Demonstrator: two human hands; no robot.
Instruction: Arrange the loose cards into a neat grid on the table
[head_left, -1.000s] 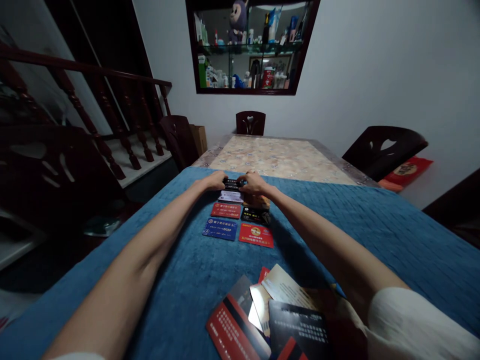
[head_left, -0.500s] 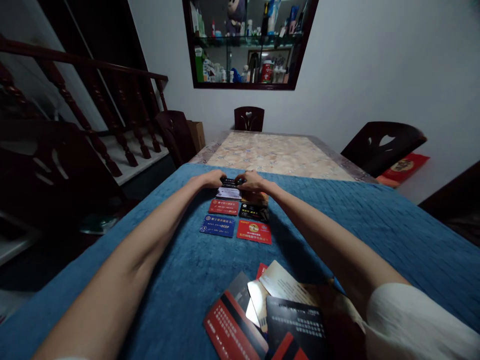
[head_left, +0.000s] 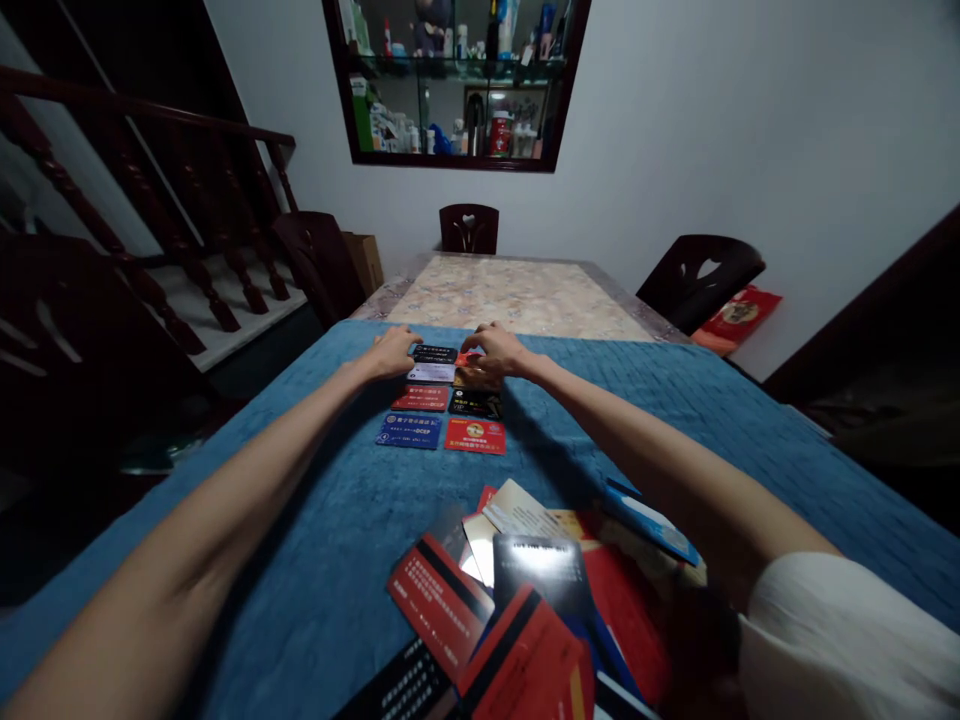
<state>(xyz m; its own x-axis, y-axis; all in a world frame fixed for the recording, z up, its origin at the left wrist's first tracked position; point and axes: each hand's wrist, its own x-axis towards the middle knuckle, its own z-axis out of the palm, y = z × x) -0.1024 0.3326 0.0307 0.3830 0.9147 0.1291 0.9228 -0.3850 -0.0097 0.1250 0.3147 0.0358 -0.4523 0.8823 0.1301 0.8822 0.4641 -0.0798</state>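
Note:
Both my arms reach far over a blue cloth (head_left: 322,560). My left hand (head_left: 394,351) rests beside a black card (head_left: 435,353) at the far end of the left column, fingertips touching its left edge. My right hand (head_left: 498,350) lies over a red card (head_left: 470,359) at the far end of the right column. Cards lie in two neat columns below: a white card (head_left: 430,373), a red card (head_left: 420,398), a blue card (head_left: 409,431), a black card (head_left: 475,404) and a red card (head_left: 475,436). A loose heap of cards (head_left: 525,600) lies close to me.
Beyond the cloth the table (head_left: 517,295) shows a marbled top. Dark wooden chairs stand at the far end (head_left: 469,228), the left (head_left: 319,262) and the right (head_left: 697,280). A stair railing (head_left: 150,200) runs along the left. A wall cabinet (head_left: 454,80) holds bottles.
My hands have drawn apart from the black card they both pinched; it now lies flat in the left column. A red card shows under my right hand. The camera has tilted down.

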